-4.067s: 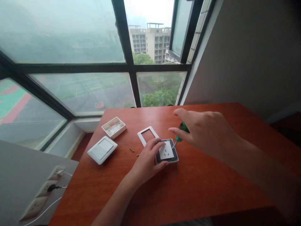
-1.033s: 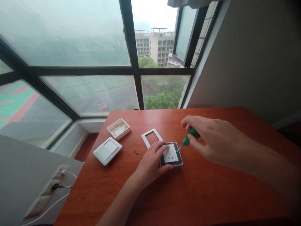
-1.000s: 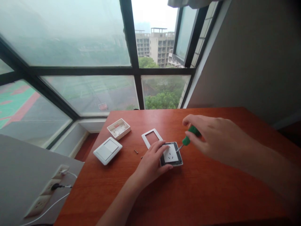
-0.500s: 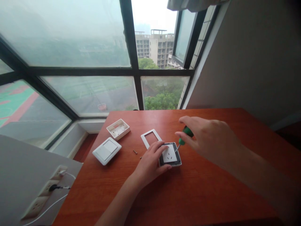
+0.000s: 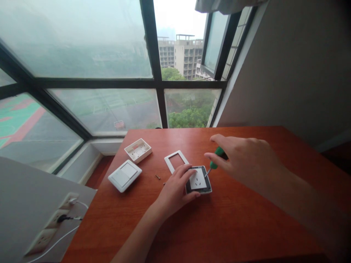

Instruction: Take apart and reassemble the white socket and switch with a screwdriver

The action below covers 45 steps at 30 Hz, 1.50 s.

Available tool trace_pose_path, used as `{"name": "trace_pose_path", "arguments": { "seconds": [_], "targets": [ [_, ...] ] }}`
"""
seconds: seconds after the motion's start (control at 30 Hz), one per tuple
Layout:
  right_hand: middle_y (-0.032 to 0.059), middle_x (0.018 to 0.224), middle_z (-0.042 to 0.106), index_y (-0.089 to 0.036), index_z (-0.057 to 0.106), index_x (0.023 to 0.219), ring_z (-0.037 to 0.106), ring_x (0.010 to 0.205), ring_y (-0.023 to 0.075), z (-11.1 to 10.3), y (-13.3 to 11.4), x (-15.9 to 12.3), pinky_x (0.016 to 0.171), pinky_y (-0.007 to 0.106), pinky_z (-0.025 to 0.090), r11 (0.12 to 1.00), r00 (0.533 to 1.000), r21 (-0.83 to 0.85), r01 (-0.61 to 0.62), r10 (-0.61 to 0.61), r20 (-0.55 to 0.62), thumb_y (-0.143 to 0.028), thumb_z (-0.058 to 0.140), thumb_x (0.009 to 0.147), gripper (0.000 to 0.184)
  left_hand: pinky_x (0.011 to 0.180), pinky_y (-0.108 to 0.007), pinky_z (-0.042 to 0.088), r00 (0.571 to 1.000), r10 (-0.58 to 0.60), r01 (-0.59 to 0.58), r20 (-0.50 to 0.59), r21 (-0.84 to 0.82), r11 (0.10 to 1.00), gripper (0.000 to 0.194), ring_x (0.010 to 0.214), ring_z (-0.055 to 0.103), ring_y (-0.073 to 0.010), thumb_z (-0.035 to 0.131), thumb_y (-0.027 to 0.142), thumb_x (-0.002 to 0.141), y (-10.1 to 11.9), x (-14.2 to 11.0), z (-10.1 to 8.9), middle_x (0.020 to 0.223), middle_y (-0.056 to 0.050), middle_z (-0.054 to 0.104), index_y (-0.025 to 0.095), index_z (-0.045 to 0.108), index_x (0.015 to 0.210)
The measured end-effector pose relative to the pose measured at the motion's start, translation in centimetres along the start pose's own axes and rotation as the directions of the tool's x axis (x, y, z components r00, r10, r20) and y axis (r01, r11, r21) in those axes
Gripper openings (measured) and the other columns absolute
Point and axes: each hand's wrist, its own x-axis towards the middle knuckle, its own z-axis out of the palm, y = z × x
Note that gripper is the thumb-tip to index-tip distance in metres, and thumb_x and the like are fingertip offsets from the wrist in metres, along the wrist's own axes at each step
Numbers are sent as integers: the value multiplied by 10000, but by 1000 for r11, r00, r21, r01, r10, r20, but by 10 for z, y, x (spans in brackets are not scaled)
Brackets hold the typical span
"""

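Note:
A wall socket [image 5: 198,179] with a white face and dark surround lies on the reddish wooden table. My left hand [image 5: 177,184] grips its left side, fingers on top and thumb along the near edge. In my right hand [image 5: 241,155] is a green-handled screwdriver [image 5: 216,160], held between thumb and fingers. The screwdriver slants down, its tip at the right side of the socket's dark surround; whether a screw sits under it is too small to tell. Just behind my left hand, a white cover frame [image 5: 168,160] lies flat.
A white switch [image 5: 124,176] and an open cream mounting box [image 5: 142,155] rest at the table's left side. Near them lies a small screw [image 5: 157,177], with another partly hidden by my left hand. Wall outlets [image 5: 52,219] with plugged cables are lower left; windows stand behind.
My right hand and the screwdriver handle have shifted very slightly to the right. The socket and my left hand have stayed in place.

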Motion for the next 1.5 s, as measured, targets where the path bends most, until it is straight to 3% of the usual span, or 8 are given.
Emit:
{"name": "trace_pose_path", "arguments": {
  "seconds": [0.1, 0.3, 0.6, 0.7, 0.83, 1.07, 1.23, 1.5],
  "targets": [
    [59, 778, 723, -228, 593, 1080, 667, 628, 275, 1, 2, -1, 473, 293, 178, 1000, 1000, -2, -23, 23, 2, -555, 444, 898, 403, 1107, -497, 372, 1000, 0, 0, -2, 6, 1000, 641, 1346, 390, -305, 774, 317, 742, 0, 0, 0, 1466, -104, 412, 263, 491, 1314],
    [12, 981, 730, -249, 576, 1134, 688, 738, 207, -1, 9, -5, 533, 294, 302, 954, 992, 279, 113, -123, 20, -298, 525, 862, 281, 1104, -493, 377, 1000, 4, -4, 1, -2, 1000, 642, 1341, 396, -300, 768, 320, 751, 1, 0, -1, 1455, -95, 420, 275, 479, 1323],
    [62, 696, 701, -223, 617, 986, 658, 593, 279, 3, 1, -3, 462, 291, 183, 999, 999, -33, -26, 25, -33, -579, 425, 909, 412, 1110, -493, 371, 1000, -5, 5, 8, 13, 1000, 641, 1348, 383, -300, 769, 316, 751, 2, 0, 0, 1466, -93, 404, 269, 474, 1319],
    [52, 805, 718, -228, 597, 1066, 674, 644, 268, 2, 3, -6, 474, 295, 278, 995, 1000, 101, 14, -12, -15, -512, 480, 897, 351, 1114, -487, 368, 1000, -6, 6, 12, 17, 1000, 644, 1348, 385, -297, 774, 317, 746, 1, 0, 0, 1465, -95, 406, 259, 479, 1316],
    [53, 1083, 686, -223, 547, 1184, 680, 825, 219, -1, 9, -10, 642, 313, 448, 906, 987, 397, 146, -161, 3, -244, 528, 846, 339, 1107, -493, 372, 1000, 5, -5, -4, 8, 1000, 645, 1344, 392, -302, 770, 319, 751, 0, 0, 1, 1460, -102, 414, 263, 479, 1325],
    [41, 1139, 667, -259, 540, 1208, 654, 924, 184, -3, 23, -5, 714, 285, 503, 731, 931, 625, 274, -364, 18, -128, 481, 857, 380, 1115, -501, 360, 1000, 0, 0, 0, -12, 1000, 650, 1358, 375, -306, 771, 314, 748, 0, -1, 0, 1467, -99, 407, 279, 482, 1330],
    [48, 1127, 697, -243, 572, 1222, 673, 922, 209, 2, 27, 1, 748, 322, 511, 801, 962, 551, 234, -272, -13, -210, 543, 857, 368, 1102, -507, 373, 1000, -5, 5, 1, -28, 1000, 659, 1342, 396, -312, 773, 299, 743, 2, 0, -1, 1453, -99, 421, 290, 483, 1334],
    [12, 820, 719, -257, 636, 930, 668, 718, 231, -5, 14, -3, 552, 295, 364, 952, 990, 279, 129, -138, 14, -405, 639, 813, 189, 1112, -503, 361, 1000, -13, 13, 9, -16, 1000, 671, 1356, 377, -310, 778, 299, 739, 2, 0, -1, 1467, -103, 406, 279, 479, 1339]
  ]
}}
